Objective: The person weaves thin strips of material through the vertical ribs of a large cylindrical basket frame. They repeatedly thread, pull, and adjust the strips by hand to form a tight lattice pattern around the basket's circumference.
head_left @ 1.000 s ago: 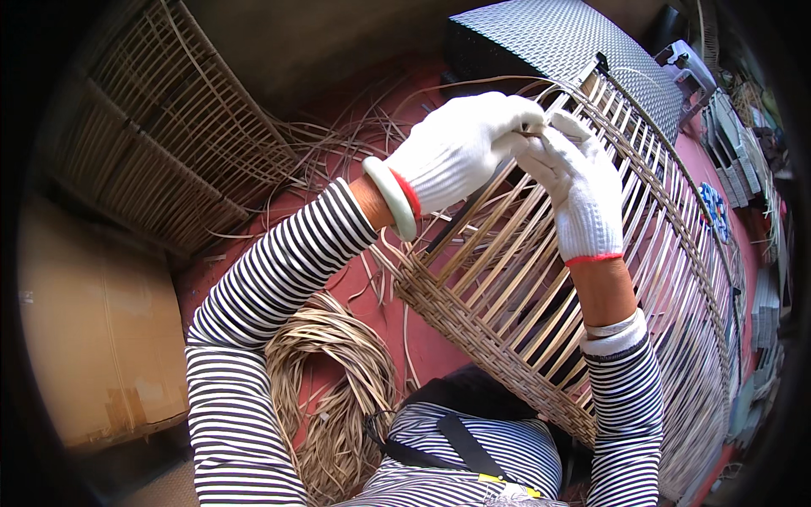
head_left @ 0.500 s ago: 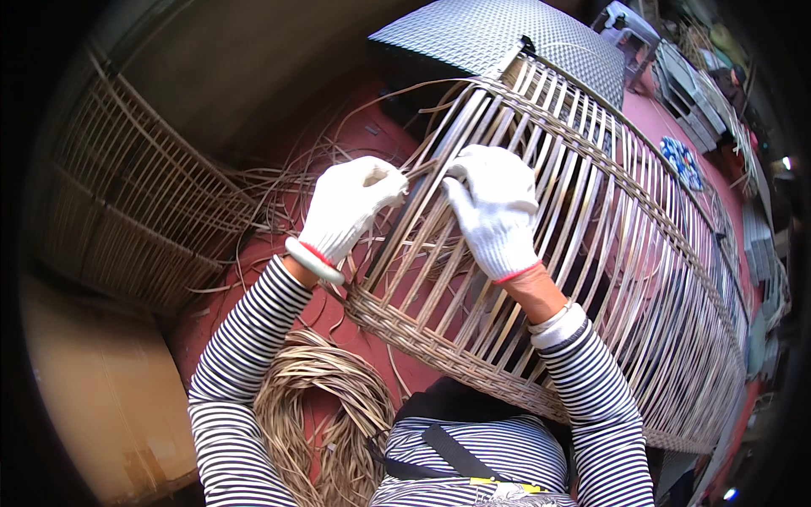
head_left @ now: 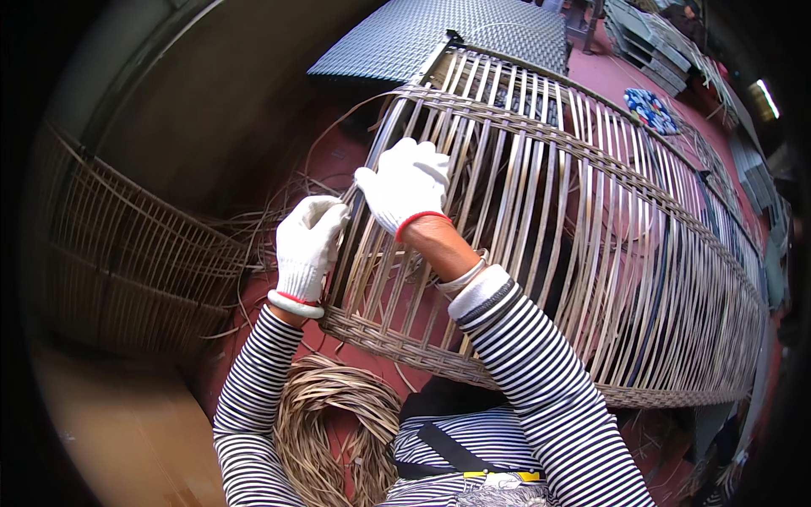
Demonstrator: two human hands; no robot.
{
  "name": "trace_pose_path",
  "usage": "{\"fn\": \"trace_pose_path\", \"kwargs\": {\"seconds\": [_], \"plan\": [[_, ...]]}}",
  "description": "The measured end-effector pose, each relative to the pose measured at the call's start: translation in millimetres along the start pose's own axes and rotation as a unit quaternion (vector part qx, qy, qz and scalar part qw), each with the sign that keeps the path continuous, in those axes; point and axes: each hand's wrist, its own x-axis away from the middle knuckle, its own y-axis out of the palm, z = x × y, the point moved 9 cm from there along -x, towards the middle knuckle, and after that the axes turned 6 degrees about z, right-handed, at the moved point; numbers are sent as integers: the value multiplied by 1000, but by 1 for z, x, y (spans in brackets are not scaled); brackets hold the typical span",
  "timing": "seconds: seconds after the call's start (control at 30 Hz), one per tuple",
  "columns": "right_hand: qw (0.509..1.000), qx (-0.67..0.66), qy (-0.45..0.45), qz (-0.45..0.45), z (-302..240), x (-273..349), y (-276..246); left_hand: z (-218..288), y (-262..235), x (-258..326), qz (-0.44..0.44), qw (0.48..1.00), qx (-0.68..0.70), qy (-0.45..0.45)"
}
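Left hand [head_left: 306,247] is right at the left edge of the woven frame [head_left: 549,133], thumb and fingertips drawn nearly together; whether a strand sits between them, I can't tell. Right hand [head_left: 410,186] is over that same end, fingers loosely bent, thumb out left, palm hidden, any hold unclear. The frame stretches off rightward, the coil [head_left: 338,382] below the hands.

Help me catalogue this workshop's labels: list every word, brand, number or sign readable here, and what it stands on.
No text can be read.
Yellow-and-white print on the black-and-white striped shirt: too small and blurred to make out.
Brown cardboard box, white knitted gloves, tan woven slatted frame: no lettering visible.
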Motion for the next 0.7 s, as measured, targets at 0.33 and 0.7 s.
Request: {"fn": "trace_pose_path", "kwargs": {"seconds": [0.33,0.7], "plan": [[923,-372,96,29,33,5,7,17,-9,-8,-3,999,14,42],[940,-310,-140,-22,19,14,-8,10,23,-46,-208,977,-41,22]]}}
